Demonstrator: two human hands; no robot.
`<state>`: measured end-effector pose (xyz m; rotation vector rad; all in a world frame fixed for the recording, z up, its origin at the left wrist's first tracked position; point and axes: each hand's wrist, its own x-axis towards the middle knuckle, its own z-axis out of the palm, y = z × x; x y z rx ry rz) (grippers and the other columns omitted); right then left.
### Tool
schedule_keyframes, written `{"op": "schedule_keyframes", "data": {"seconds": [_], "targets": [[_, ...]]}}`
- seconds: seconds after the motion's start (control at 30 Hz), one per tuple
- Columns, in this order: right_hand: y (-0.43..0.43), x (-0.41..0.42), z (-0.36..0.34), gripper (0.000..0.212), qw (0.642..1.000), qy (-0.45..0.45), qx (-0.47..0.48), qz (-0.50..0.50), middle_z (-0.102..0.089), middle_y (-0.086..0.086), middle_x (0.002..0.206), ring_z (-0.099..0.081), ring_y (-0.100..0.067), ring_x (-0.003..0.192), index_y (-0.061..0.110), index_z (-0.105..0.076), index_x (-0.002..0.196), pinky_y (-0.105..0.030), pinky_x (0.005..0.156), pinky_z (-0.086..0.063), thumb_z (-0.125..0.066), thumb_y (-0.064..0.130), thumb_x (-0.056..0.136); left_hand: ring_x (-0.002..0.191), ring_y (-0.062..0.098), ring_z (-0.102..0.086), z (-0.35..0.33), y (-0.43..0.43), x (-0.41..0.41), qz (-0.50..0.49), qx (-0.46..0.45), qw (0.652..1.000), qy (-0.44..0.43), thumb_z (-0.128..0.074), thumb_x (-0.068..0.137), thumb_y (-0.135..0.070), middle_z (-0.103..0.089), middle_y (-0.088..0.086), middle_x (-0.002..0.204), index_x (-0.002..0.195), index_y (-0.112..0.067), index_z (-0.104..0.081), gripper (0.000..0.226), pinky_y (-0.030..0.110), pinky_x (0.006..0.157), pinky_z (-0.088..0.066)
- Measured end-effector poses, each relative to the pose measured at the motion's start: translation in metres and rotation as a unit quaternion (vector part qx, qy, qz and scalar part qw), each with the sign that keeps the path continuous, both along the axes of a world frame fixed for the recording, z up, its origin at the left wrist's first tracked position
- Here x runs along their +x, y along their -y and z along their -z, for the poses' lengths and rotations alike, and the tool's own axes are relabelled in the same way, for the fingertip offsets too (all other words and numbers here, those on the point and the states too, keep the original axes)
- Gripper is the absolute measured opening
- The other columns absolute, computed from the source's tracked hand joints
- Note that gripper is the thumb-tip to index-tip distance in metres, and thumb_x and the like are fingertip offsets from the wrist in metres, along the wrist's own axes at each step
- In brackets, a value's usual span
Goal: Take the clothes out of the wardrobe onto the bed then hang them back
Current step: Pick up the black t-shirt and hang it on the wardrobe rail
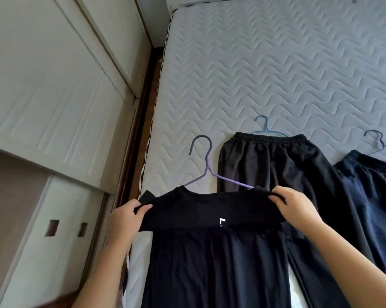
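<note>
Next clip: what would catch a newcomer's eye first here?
Both hands, left and right, grip the top edge of a black garment at the bed's near edge, with a purple hanger sticking out above it. To its right, black trousers and a navy garment lie flat on the white quilted mattress, each with a blue hanger.

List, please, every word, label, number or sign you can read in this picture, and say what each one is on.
"L": a small white mark, perhaps a size label, on the black garment held by the left hand and right hand; partly cut off, so uncertain.
Nothing else readable: the hangers, other clothes, mattress and wardrobe show no text.
</note>
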<state>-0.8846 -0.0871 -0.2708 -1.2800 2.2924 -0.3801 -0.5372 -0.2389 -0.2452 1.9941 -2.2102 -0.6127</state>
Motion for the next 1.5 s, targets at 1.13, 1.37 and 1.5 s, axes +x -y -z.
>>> {"op": "schedule_keyframes", "data": {"seconds": [1.13, 1.37, 1.5], "targets": [[-0.100, 0.361, -0.115, 0.021, 0.852, 0.002, -0.042, -0.523, -0.056, -0.010, 0.093, -0.057, -0.032, 0.095, 0.002, -0.060, 0.098, -0.034, 0.076, -0.040, -0.045, 0.016, 0.093, 0.072, 0.031, -0.061, -0.112, -0.488, 0.310, -0.555, -0.086, 0.824, -0.072, -0.057, 0.087, -0.033, -0.062, 0.011, 0.070, 0.070, -0.019, -0.058, 0.023, 0.046, 0.076, -0.049], [-0.152, 0.494, -0.123, 0.021, 0.810, -0.027, -0.065, -0.581, -0.062, -0.017, 0.104, -0.055, -0.035, 0.102, 0.002, -0.062, 0.102, -0.036, 0.085, -0.041, -0.049, 0.012, 0.090, 0.068, 0.029, -0.057, -0.114, -0.591, 0.389, -0.593, -0.094, 0.795, -0.082, -0.048, 0.089, -0.042, -0.055, 0.004, 0.066, 0.067, -0.019, -0.047, 0.032, 0.038, 0.059, -0.043], [-0.162, 0.544, -0.138, 0.018, 0.789, -0.038, -0.059, -0.610, -0.064, -0.014, 0.104, -0.056, -0.030, 0.097, 0.007, -0.062, 0.099, -0.035, 0.085, -0.044, -0.048, 0.016, 0.091, 0.054, 0.012, -0.044, -0.121, -0.613, 0.426, -0.596, -0.098, 0.796, -0.042, -0.047, 0.092, -0.037, -0.045, -0.001, 0.058, 0.060, -0.024, -0.035, 0.036, 0.023, 0.048, -0.026]]}}
